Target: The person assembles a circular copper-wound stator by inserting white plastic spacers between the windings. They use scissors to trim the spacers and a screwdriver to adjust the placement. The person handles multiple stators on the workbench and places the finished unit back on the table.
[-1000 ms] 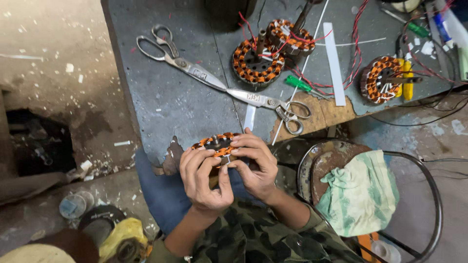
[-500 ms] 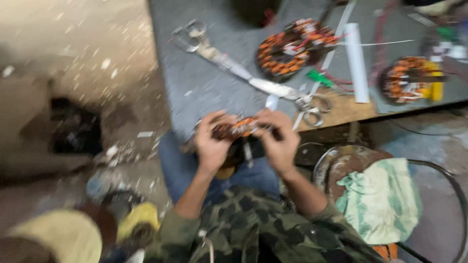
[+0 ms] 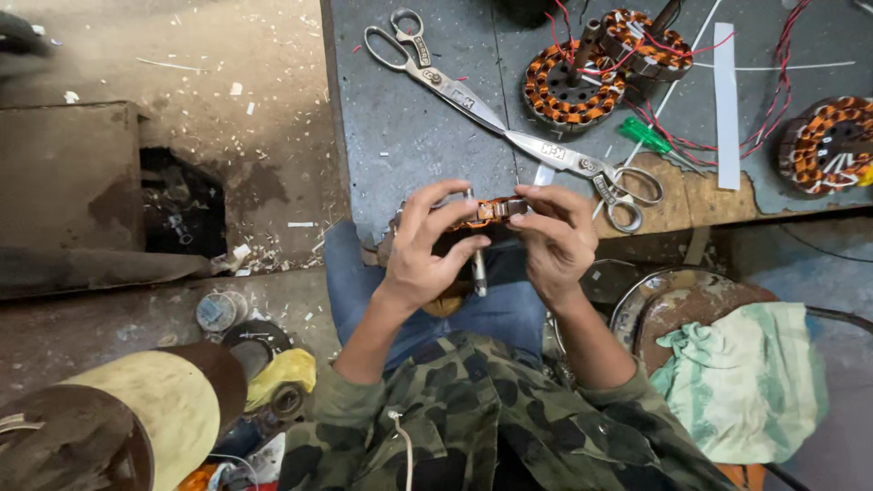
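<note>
Both my hands hold one round motor stator (image 3: 486, 212) wound with orange copper wire, over my lap at the near edge of the grey workbench (image 3: 409, 145). My left hand (image 3: 427, 245) grips its left side, fingers curled over the top. My right hand (image 3: 555, 241) grips the right side. A thin metal rod-like tool (image 3: 478, 268) sticks down between the hands. Most of the stator is hidden by my fingers.
On the bench lie two pairs of large scissors (image 3: 436, 77) (image 3: 591, 168), two stacked wound stators (image 3: 573, 82) with red wires, another stator (image 3: 832, 141) at right, a green screwdriver (image 3: 647, 136) and a white strip (image 3: 726, 105). A stool with a green cloth (image 3: 746, 382) stands at right.
The camera view shifted left and then steadied. My hands turned the stator and raised it a little; fingers now curl over its top.
</note>
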Demonstrator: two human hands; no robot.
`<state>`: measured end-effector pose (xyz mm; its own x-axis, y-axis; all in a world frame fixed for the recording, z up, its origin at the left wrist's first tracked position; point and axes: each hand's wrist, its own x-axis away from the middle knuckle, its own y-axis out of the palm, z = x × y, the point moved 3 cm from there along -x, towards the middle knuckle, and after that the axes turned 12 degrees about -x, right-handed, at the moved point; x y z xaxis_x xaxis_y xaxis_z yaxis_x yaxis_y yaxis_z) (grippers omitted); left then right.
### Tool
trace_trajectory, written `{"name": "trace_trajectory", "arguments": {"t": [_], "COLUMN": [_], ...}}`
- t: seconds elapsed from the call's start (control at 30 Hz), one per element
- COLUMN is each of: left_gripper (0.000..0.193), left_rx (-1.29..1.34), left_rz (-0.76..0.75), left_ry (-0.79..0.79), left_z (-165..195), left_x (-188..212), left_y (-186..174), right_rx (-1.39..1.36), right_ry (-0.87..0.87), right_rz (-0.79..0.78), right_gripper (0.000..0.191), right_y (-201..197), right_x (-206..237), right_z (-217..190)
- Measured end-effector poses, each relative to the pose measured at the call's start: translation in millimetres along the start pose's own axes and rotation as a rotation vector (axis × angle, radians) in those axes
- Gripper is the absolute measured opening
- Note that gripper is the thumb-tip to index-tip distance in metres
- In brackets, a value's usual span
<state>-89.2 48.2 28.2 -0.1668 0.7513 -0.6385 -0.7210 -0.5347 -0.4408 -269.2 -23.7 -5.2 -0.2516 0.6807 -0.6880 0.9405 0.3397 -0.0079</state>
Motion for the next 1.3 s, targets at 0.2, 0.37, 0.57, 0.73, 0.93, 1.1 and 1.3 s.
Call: {"name": "trace_trajectory", "arguments": {"t": [0.2,0.37,0.57,0.73,0.93,1.1,1.3], "left_gripper": [0.034,0.027,0.024,0.023,0.028,0.032,0.026], "left_rx": [-0.326,-0.356,-0.243,-0.274,-0.301,-0.313,-0.237], "left_rz": [0.142,0.13,0.17,0.202,0.26,0.196,0.179], "left_ry": [0.132,0.064,-0.102,-0.067,-0.04,0.064,-0.065], "left_z": [-1.7,3.2,7.7,-2.2,-5.5,-8.6,-36.2], "left_x": [15.8,22.4,18.0,20.8,15.7,7.9,-22.9], "left_y": [4.2,7.8,7.8,19.2,19.1,21.3,28.2], "right_rx": [0.068,0.076,0.109,0.271,0.387,0.252,0.515], "right_ry": [0.02,0.042,0.034,-0.078,-0.171,0.077,0.261], "right_rz": [-0.025,-0.079,-0.096,-0.176,-0.311,-0.303,-0.017], "right_gripper": [0.022,0.021,0.018,0.021,0.027,0.027,0.028], "right_y": [4.2,5.8,14.6,17.7,20.1,-4.6,-104.4], "right_x": [-4.7,-5.2,-6.4,-12.7,-31.8,-34.7,-28.5], "right_z": [-4.2,-4.7,-2.8,-2.0,-8.4,-6.6,-8.0]}}
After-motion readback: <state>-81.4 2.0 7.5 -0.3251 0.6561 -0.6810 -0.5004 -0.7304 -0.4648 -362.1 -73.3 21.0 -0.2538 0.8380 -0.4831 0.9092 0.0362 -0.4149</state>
